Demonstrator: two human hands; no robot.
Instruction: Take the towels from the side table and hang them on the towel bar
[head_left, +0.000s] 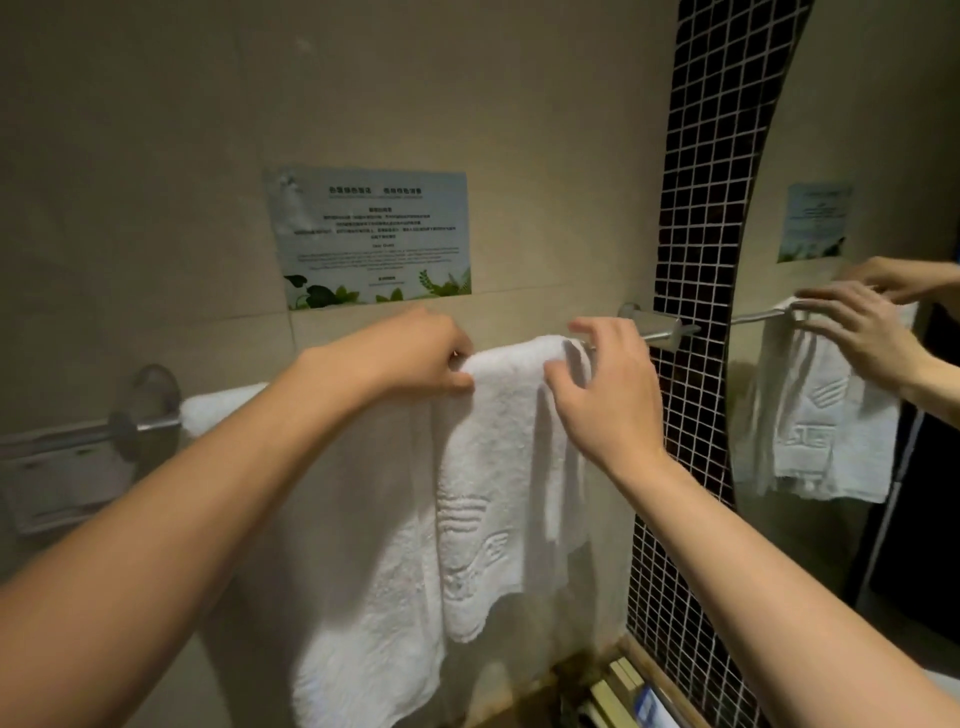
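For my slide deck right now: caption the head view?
Both hands, left hand and right hand, settle a white towel over the towel bar.

- My left hand (431, 353) pinches the white embossed terry towel (498, 467) draped over the brushed-metal wall towel bar (660, 335).
- My right hand (608, 395), fingers spread, touches its fold.

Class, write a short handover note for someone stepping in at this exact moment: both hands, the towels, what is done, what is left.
Left hand: pinching the small towel at the bar.
Right hand: fingers open, resting on the same towel's top fold.
Done: small towel draped over the bar, overlapping a larger towel already hung.
Left: straighten the small towel, let go. The side table is out of view, so check for more towels.
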